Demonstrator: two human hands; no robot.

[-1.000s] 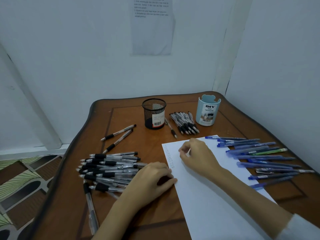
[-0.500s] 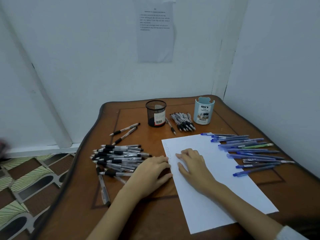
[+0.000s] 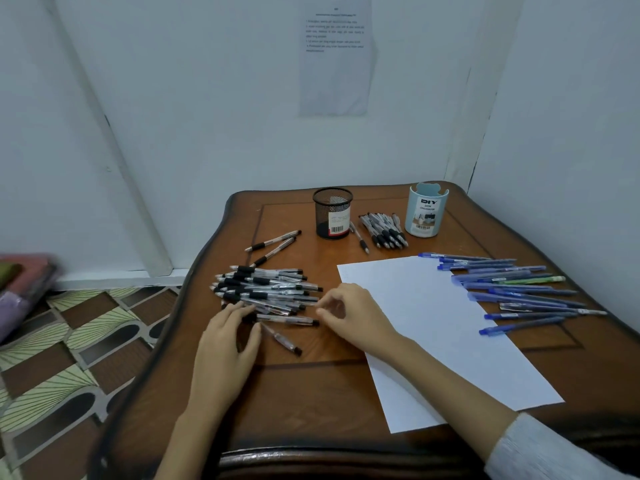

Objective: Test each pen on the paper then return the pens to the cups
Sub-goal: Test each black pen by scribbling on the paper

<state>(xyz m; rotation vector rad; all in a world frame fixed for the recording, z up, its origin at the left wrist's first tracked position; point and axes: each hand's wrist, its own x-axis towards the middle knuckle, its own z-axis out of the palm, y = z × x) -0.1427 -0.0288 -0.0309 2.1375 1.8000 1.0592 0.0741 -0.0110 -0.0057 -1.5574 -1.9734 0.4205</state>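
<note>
Pens (image 3: 266,289) lie piled on the surface (image 3: 311,393) beside the paper (image 3: 433,323), where the left hand (image 3: 225,341) rests straight fingers to steady them and the right hand (image 3: 349,313) curls fingers at their ends, grip unclear, probably to pick one.

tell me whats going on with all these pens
A person at a wooden table is picking through the pile of black pens. Their left-hand grip rests curled over the pile's near edge. The right-hand grip pinches the end of one pen on its right side. The paper lies beside them, with blue pens to its right. No pens stick out of the mesh cup or the blue cup.
</note>
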